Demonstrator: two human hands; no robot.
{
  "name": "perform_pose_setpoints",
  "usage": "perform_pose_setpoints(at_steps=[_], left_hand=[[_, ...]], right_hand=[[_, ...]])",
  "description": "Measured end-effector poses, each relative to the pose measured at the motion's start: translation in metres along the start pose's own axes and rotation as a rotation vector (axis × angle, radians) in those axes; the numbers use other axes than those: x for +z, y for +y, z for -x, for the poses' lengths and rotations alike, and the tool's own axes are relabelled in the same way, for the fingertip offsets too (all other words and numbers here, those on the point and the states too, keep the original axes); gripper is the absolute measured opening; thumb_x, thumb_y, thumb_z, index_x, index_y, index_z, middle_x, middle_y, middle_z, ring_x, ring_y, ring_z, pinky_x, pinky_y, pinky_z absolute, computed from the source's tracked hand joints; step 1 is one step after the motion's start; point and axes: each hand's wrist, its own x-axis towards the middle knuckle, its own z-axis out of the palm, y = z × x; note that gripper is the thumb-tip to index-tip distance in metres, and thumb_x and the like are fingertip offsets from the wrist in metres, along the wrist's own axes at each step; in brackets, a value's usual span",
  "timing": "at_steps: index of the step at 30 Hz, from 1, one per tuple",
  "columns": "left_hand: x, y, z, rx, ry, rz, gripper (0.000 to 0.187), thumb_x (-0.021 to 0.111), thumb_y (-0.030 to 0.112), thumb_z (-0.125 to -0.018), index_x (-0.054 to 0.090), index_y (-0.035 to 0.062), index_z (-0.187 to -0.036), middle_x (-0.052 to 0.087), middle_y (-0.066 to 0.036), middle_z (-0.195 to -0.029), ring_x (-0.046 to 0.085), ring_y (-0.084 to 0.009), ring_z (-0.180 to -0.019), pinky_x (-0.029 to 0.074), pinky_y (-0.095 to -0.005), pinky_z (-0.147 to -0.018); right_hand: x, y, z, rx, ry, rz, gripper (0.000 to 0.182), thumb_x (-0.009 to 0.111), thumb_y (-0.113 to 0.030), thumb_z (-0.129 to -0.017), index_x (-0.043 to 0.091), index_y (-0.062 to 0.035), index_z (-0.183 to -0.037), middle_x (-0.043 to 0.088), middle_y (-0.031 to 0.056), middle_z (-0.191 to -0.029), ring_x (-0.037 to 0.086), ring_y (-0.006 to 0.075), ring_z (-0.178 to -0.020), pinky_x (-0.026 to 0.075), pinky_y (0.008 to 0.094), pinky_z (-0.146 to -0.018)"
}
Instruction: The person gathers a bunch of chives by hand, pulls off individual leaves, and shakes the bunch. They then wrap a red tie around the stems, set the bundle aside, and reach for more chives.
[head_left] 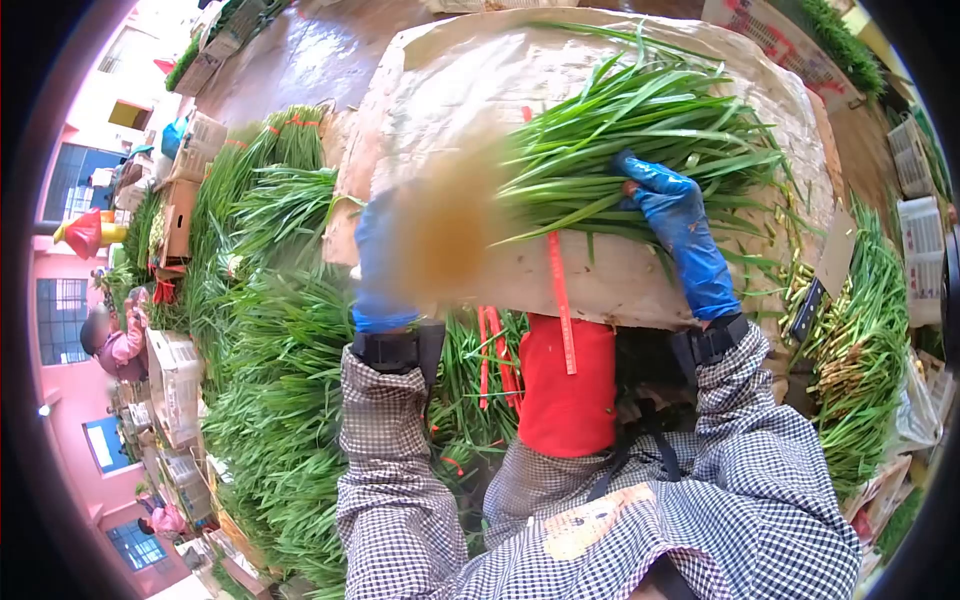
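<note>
A loose bunch of Chinese chives (640, 125), long flat green leaves, lies across a pale, worn board (440, 80) in front of me. My right hand (675, 205), in a wet blue glove, is closed on leaves at the bunch's near right side. My left hand (378, 265), also blue-gloved, is at the board's left edge, beside the bunch's left end. A tan blur covers its fingers, so its grip is hidden. A red tape strip (560, 305) hangs over the board's near edge, below the leaves.
A large heap of chives (285, 420) fills the left side; cut-stemmed chives (850, 370) lie at right. A black knife handle (806, 310) and its blade (836, 250) rest by the board's right edge. Red ties (497, 350) hang below. Crates (175, 385) and people stand far left.
</note>
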Motion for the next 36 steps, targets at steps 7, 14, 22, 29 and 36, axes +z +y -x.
perform_pose_setpoints(at_steps=[7, 14, 22, 29, 36], left_hand=[[-0.063, 0.046, 0.052, -0.226, 0.073, 0.172, 0.022, 0.059, 0.012, -0.087, 0.059, -0.0002, -0.106, 0.065, -0.007, -0.095, 0.061, -0.0154, -0.081, 0.051, -0.0279, -0.071], [-0.071, 0.028, 0.108, -0.152, -0.215, -0.468, 0.034, 0.059, 0.005, -0.087, 0.056, 0.0015, -0.12, 0.061, -0.005, -0.103, 0.055, -0.0086, -0.086, 0.046, -0.0221, -0.074], [0.006, 0.003, -0.002, 0.014, -0.153, -0.53, 0.025, 0.065, 0.021, -0.084, 0.062, 0.002, -0.1, 0.061, 0.0, -0.08, 0.049, -0.0072, -0.066, 0.042, -0.0226, -0.06], [0.042, 0.037, 0.009, 0.654, -0.377, -0.768, 0.024, 0.072, 0.021, -0.078, 0.062, 0.0013, -0.086, 0.058, 0.001, -0.07, 0.048, -0.0065, -0.062, 0.04, -0.0228, -0.055], [0.052, 0.048, 0.025, 0.22, -0.411, -0.042, 0.01, 0.057, 0.007, -0.083, 0.061, 0.0023, -0.091, 0.061, -0.003, -0.08, 0.058, -0.012, -0.069, 0.051, -0.0257, -0.063]], right_hand=[[0.003, -0.019, 0.002, 0.051, 0.071, -0.247, 0.03, 0.067, -0.006, -0.076, 0.065, -0.0061, -0.107, 0.067, 0.0104, -0.094, 0.065, 0.0189, -0.08, 0.053, 0.0289, -0.07], [-0.001, -0.026, 0.01, -0.189, 0.087, 0.148, 0.034, 0.059, 0.0, -0.075, 0.063, -0.0066, -0.109, 0.065, 0.014, -0.102, 0.064, 0.0244, -0.089, 0.052, 0.0306, -0.079], [-0.003, -0.027, 0.015, -0.171, 0.063, 0.156, 0.043, 0.056, 0.004, -0.071, 0.062, -0.0075, -0.112, 0.06, 0.0133, -0.115, 0.06, 0.0249, -0.104, 0.05, 0.0316, -0.086], [0.0, -0.025, 0.015, -0.227, 0.097, 0.192, 0.044, 0.054, 0.007, -0.071, 0.061, -0.0062, -0.112, 0.062, 0.0123, -0.112, 0.061, 0.023, -0.101, 0.051, 0.031, -0.086], [0.0, -0.02, 0.015, -0.237, 0.107, 0.146, 0.045, 0.052, 0.009, -0.071, 0.061, -0.0059, -0.113, 0.062, 0.0119, -0.11, 0.063, 0.0224, -0.097, 0.054, 0.0303, -0.079]])
